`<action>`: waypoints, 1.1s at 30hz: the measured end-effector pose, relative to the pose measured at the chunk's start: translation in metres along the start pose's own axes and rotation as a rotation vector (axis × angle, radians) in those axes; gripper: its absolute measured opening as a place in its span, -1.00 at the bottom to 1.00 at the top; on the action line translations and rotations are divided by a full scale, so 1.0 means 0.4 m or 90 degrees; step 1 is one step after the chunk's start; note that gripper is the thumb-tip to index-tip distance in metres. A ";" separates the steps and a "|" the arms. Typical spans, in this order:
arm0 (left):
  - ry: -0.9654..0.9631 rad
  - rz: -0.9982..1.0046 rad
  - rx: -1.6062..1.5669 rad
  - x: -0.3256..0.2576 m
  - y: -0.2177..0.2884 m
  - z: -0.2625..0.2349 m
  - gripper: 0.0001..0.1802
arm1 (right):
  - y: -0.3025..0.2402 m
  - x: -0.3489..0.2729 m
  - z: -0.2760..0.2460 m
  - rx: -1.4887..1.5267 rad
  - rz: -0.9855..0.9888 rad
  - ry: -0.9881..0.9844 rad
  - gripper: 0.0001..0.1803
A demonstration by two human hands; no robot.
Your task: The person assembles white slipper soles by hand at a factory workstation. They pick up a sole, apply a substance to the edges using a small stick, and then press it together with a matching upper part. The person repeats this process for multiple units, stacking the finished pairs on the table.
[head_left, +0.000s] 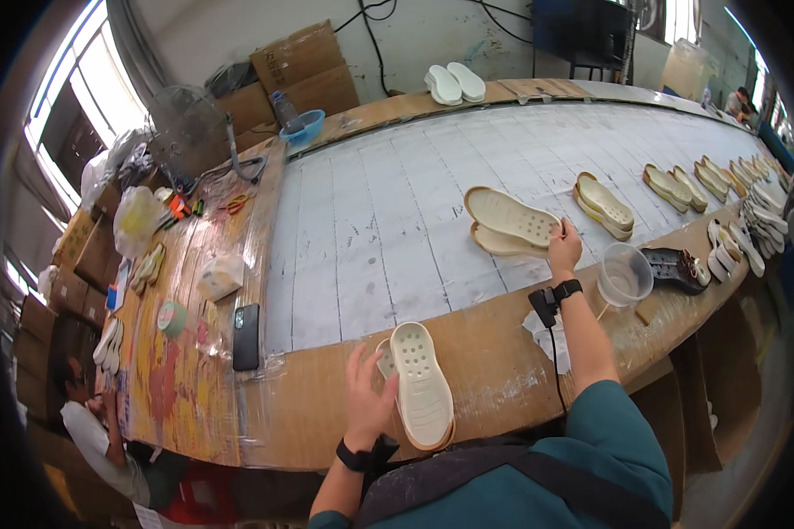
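My right hand (565, 249) reaches across the table and pinches the near end of a cream shoe sole (513, 216) with tan edges. Beneath it lies a second, matching sole (503, 243), partly hidden. Close to my body, another cream sole (421, 385) with round hollows rests at the table's front edge, overlapping a further sole (385, 360) that shows at its left. My left hand (368, 397) is beside this stack with its fingers apart; whether its thumb touches the soles I cannot tell. Bands with small black devices circle both wrists.
Sole pairs (603, 206) run rightward along the white marked surface (362, 238). A clear tub (625, 275) and a dark sole (675, 269) stand right of my forearm. Leftward are a phone (246, 337), tape roll (171, 318), fan (188, 132) and a seated person (93, 432).
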State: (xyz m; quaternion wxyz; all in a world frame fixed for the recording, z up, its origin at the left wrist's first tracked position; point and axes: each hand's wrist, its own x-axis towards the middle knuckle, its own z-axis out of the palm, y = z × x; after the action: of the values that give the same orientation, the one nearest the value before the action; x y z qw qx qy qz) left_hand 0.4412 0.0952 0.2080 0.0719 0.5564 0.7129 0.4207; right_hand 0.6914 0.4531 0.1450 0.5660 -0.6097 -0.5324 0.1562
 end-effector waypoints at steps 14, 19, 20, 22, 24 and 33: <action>0.171 -0.098 -0.439 0.149 0.038 -0.003 -0.16 | -0.324 -0.458 -0.231 0.526 0.171 -0.755 -0.37; -0.020 -0.140 -0.623 0.129 0.010 -0.054 -0.30 | -0.358 -0.405 -0.230 0.346 0.058 -1.063 -0.23; -0.080 -0.173 -0.665 0.121 0.020 -0.049 -0.32 | -0.374 -0.397 -0.218 0.326 0.016 -1.025 -0.26; -0.199 -0.236 -0.745 0.103 0.047 -0.043 -0.36 | -0.422 -0.385 -0.187 0.283 -0.069 -0.950 -0.31; -0.215 -0.205 -0.702 0.092 0.083 -0.044 -0.46 | -0.454 -0.382 -0.184 0.295 -0.155 -0.896 -0.38; -0.268 -0.185 -0.531 0.109 0.080 -0.137 -0.65 | -0.522 -0.367 -0.203 0.443 0.084 -1.138 -0.55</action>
State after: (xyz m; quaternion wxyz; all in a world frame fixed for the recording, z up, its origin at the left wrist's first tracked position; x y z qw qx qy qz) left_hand 0.4171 0.1048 0.2806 0.4891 0.4480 0.5238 0.5345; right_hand 0.6007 0.2459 0.2884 0.0899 -0.0919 -0.6556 0.7441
